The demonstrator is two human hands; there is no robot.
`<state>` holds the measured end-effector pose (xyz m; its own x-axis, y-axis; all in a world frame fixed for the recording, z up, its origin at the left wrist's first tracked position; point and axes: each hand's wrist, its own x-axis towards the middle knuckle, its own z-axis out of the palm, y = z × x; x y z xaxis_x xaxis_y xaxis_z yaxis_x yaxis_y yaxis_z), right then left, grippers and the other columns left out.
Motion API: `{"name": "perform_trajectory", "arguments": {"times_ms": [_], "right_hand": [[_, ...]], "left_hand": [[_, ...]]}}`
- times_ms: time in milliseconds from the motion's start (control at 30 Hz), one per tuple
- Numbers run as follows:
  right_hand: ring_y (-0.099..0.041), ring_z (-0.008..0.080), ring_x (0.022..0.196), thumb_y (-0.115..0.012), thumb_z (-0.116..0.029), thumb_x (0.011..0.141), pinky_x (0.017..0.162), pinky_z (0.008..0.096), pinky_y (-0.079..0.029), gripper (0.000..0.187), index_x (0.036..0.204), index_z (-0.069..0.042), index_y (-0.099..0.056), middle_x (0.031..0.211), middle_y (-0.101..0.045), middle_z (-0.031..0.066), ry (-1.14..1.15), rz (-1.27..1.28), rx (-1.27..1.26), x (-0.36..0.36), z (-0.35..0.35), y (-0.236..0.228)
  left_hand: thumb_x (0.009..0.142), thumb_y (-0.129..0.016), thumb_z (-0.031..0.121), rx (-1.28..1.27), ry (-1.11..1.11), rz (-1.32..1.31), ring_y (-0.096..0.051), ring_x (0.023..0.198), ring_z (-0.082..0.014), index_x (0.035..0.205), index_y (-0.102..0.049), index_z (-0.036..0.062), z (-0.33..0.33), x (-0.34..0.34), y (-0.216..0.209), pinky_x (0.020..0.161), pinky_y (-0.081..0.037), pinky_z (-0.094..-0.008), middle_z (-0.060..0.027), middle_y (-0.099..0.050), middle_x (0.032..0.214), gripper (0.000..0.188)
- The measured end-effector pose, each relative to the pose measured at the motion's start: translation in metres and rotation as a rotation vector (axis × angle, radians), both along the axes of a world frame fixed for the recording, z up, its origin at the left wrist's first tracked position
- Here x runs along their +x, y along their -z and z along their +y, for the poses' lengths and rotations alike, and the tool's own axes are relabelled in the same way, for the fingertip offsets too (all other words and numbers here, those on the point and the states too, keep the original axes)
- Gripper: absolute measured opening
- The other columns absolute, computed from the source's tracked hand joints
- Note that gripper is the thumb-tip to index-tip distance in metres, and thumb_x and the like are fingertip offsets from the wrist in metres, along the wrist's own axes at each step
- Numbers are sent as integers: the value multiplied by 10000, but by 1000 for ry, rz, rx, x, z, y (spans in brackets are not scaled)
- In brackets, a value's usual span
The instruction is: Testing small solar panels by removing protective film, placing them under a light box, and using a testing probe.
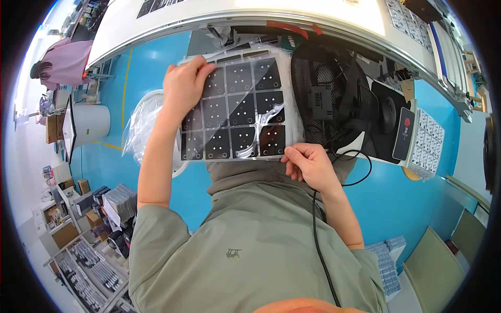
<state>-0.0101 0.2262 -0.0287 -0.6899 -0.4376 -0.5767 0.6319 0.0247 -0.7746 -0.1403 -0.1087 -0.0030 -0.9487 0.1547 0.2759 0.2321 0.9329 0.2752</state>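
Observation:
Above my lap lies a flat, clear-plastic-covered sheet of black squares, each square marked with small white dots. My left hand is at its upper left corner, fingers bent over the edge and closed on it. At the lower right corner, my right hand pinches the plastic edge between thumb and fingers. Glare crosses the glossy cover at the right. More clear plastic shows beneath and behind the sheet; how many layers there are I cannot tell.
Right of the sheet sits a black mesh bag, beside a black mouse and a dark flat device. A black cable runs over my right side. Ahead is a white workbench; a plastic-lined bin stands left. Someone in pink is far left.

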Motion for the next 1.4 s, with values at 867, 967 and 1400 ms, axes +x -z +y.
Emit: {"name": "perform_trajectory", "arguments": {"times_ms": [867, 967, 1400], "right_hand": [[-570, 85, 467, -591, -196, 1017, 404, 200, -349, 300, 825, 7, -699, 606, -657, 62, 2, 53, 45, -3, -11, -43], [-589, 113, 488, -553, -177, 1022, 426, 210, -400, 238, 942, 8, -679, 686, -687, 98, -9, 54, -41, -5, -12, -39], [-545, 199, 463, -436, -148, 1049, 412, 282, -426, 208, 1138, 24, -513, 806, -670, 188, 145, -307, -604, -5, -18, -39]], "left_hand": [[1056, -542, 242, -85, -653, 435, -691, 945, -373, 1149, -646, 56, -302, 135, 8, 780, -528, -454, -168, -721, 1029, 233], [995, -603, 166, -118, -582, 84, -650, 915, -408, 1146, -657, 34, -289, 157, 97, 819, -505, -492, -184, -687, 1001, 207], [1043, -549, 354, 698, -787, -149, -727, 768, -369, 893, -698, 6, -152, 181, 51, 660, -550, -430, -159, -750, 847, 407]]}}
